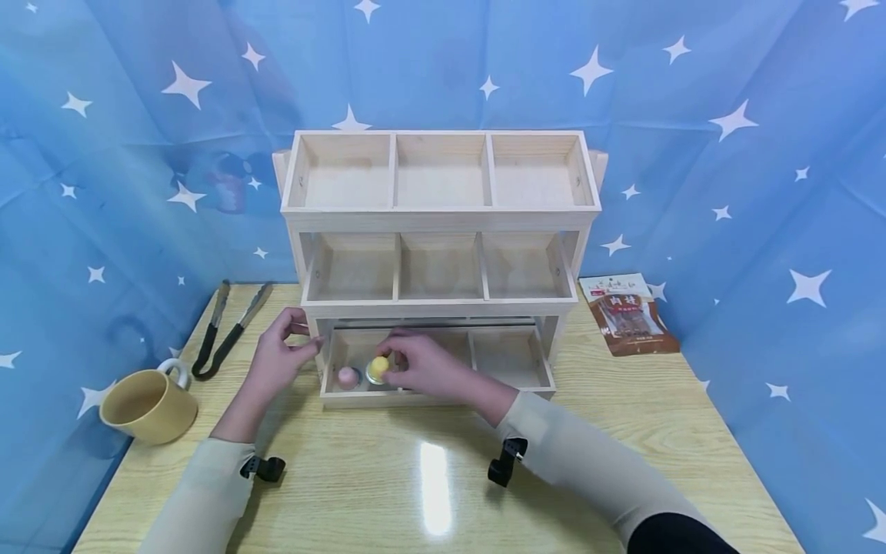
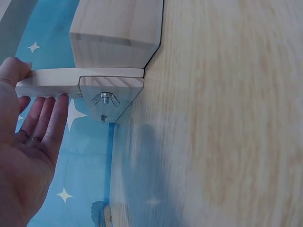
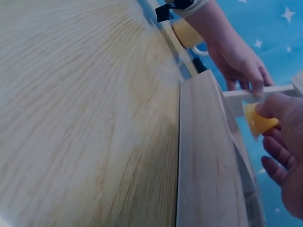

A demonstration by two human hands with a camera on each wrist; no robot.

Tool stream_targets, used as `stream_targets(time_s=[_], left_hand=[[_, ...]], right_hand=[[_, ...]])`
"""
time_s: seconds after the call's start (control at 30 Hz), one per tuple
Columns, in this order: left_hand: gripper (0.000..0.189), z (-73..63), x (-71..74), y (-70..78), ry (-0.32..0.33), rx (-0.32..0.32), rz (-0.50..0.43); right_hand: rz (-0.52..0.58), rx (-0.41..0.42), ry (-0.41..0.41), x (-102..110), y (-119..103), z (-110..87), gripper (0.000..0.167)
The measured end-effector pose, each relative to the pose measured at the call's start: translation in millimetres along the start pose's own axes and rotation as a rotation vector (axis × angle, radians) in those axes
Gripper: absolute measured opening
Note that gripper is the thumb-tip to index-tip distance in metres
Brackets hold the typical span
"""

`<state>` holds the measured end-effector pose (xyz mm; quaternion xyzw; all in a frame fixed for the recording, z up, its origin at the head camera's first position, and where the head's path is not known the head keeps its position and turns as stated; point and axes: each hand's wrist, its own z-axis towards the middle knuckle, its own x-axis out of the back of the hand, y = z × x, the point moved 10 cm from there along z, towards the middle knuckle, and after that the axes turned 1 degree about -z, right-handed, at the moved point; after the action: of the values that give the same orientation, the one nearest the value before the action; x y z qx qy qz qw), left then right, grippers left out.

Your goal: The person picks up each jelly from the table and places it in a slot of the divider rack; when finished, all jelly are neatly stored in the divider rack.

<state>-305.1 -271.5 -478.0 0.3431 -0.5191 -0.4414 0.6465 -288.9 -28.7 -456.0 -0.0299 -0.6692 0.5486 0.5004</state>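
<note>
A three-tier wooden rack (image 1: 443,221) stands on the table. My left hand (image 1: 280,350) grips its side post, the thumb on one face and the fingertips on the other; the left wrist view shows this post (image 2: 52,81) close up. Over the left compartment of the bottom tray, my right hand (image 1: 429,365) pinches a small yellow cup-shaped item (image 1: 379,366) with a clear rim. In the right wrist view the yellow item (image 3: 258,120) sits between thumb and fingers. A small pink item (image 1: 348,378) of similar size lies in that left compartment.
On the left of the table are a yellow mug (image 1: 148,408) with a white handle and black-handled tongs (image 1: 228,335). A brown and white snack packet (image 1: 630,315) lies right of the rack. Behind hangs a blue star-patterned cloth (image 1: 443,61).
</note>
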Motion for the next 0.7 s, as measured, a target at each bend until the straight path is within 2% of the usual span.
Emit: stream_targets(time_s=[0.4, 0.57, 0.7], left_hand=[[0.041, 0.3, 0.1, 1.0, -0.006, -0.010, -0.009], [0.041, 0.3, 0.9, 0.4, -0.006, -0.005, -0.008], [0.041, -0.1, 0.6, 0.6, -0.005, -0.002, -0.009]], right_hand=[[-0.231, 0.035, -0.092, -16.1, -3.1, 22.8, 0.036], [-0.340, 0.071, -0.113, -21.8, -4.6, 30.3, 0.033], [-0.378, 0.087, -0.120, -24.9, -3.8, 33.8, 0.031]])
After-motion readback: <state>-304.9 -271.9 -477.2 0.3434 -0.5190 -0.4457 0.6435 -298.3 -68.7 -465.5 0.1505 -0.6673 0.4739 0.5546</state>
